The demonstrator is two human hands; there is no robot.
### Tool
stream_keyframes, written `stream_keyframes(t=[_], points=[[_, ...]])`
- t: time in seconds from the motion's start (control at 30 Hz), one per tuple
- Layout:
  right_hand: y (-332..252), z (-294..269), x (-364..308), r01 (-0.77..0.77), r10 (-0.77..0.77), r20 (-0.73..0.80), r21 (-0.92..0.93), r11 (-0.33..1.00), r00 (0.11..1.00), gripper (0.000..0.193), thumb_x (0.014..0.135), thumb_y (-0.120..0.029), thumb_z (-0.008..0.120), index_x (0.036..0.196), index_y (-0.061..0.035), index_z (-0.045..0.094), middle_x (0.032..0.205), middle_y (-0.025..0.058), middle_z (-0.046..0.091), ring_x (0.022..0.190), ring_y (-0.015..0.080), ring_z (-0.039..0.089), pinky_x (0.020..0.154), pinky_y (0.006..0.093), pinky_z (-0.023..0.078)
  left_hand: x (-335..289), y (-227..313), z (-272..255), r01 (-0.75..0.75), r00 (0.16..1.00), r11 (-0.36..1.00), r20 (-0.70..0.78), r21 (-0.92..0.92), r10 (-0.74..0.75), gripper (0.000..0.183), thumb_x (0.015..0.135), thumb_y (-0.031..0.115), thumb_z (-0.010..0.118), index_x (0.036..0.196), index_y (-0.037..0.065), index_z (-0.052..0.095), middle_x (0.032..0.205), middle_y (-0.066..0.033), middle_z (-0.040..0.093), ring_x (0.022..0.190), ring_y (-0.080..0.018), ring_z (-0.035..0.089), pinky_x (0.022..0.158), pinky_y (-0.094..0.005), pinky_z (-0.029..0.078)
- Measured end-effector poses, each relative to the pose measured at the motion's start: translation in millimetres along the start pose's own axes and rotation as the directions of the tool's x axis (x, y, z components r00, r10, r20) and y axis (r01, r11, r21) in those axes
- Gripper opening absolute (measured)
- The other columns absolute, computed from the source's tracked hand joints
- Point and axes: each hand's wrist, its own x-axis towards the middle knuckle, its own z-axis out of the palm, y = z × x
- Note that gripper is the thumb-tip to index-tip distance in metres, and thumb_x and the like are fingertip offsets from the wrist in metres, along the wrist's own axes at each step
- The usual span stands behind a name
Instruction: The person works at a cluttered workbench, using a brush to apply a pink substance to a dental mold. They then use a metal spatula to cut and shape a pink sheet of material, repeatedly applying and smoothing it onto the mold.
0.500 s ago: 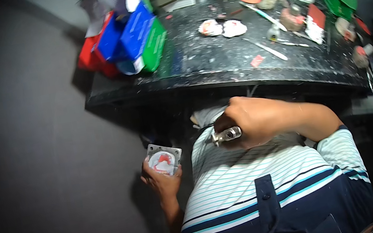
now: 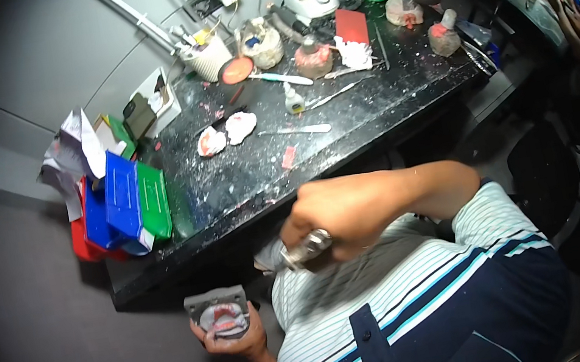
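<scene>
Low beside the bench's left end, my left hand (image 2: 244, 340) is closed around a grey metal dental flask half (image 2: 215, 297). White plaster fills it, with a red-pink, arch-shaped denture form (image 2: 224, 311) set in it. My right hand (image 2: 345, 210) is in front of my striped shirt, its fingers wrapped round a silver metal tool with a rounded end (image 2: 312, 246). Motion smears the tool, and the fist hides part of it, so its kind is unclear. The tool is apart from the flask, to its right.
On the black workbench (image 2: 231, 195) lie two plaster pieces (image 2: 240, 126), a spatula (image 2: 306, 130), a small bottle (image 2: 293, 100) and a pink scrap (image 2: 289, 157). Blue (image 2: 122, 197) and green boxes (image 2: 153, 200) stand at its left end. Another person's arm (image 2: 571, 26) shows far right.
The view has swung right, bringing more bench and the neighbouring table in. The flask has tilted, now showing its edge more. My right hand keeps its grip on the metal tool.
</scene>
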Motion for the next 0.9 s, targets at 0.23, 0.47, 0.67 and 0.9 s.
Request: stream_keyframes(t=[0.23,0.47,0.67,0.9], points=[[19.2,-17.3,-5.6,0.115,-0.123,0.055,0.126,0.985,0.991,0.015,0.074,-0.006,0.078,0.085,-0.0007,0.069,0.073,0.0141,0.068,0.066,0.0308,0.066,0.063,0.0431,0.05,4.0,2.0,-3.5,0.022,0.997,0.988,-0.073,-0.152,-0.033,0.077,0.072,0.0,0.087,0.12,0.006,0.027,0.154,-0.0379,0.031,0.136,-0.0472,0.048,0.114,-0.0538,0.048],[25.8,-5.3,-13.9,0.237,-0.24,0.013,0.121,0.964,0.971,0.012,0.078,-0.007,0.081,0.085,-0.0032,0.071,0.073,0.0098,0.07,0.067,0.0246,0.068,0.063,0.0403,0.051,20.2,26.5,-11.4,0.4,0.787,0.059,0.309,-0.915,-0.534,0.103,0.092,0.062,0.066,0.166,0.004,0.024,0.165,-0.0243,0.036,0.146,-0.0447,0.044,0.115,-0.0582,0.042],[23.9,-7.7,-20.4,0.03,-0.018,-0.151,0.076,0.997,0.988,0.011,0.079,-0.007,0.079,0.087,-0.0046,0.073,0.072,0.0086,0.07,0.064,0.0233,0.067,0.061,0.0387,0.05,38.7,30.4,-7.1,0.346,0.822,-0.408,0.483,-0.845,-0.303,0.12,0.075,0.062,0.088,0.165,0.01,0.028,0.152,-0.0248,0.041,0.134,-0.0391,0.048,0.108,-0.0587,0.045],[40.2,-3.2,-23.1,0.188,-0.202,0.035,0.23,0.955,0.979,0.01,0.079,-0.008,0.08,0.084,-0.0042,0.073,0.072,0.0083,0.07,0.062,0.0238,0.066,0.06,0.0377,0.05,38.4,34.9,-3.6,0.339,0.826,-0.63,0.542,-0.698,-0.156,0.118,0.075,0.055,0.09,0.165,0.013,0.026,0.146,-0.0224,0.039,0.134,-0.0393,0.047,0.106,-0.0607,0.042]])
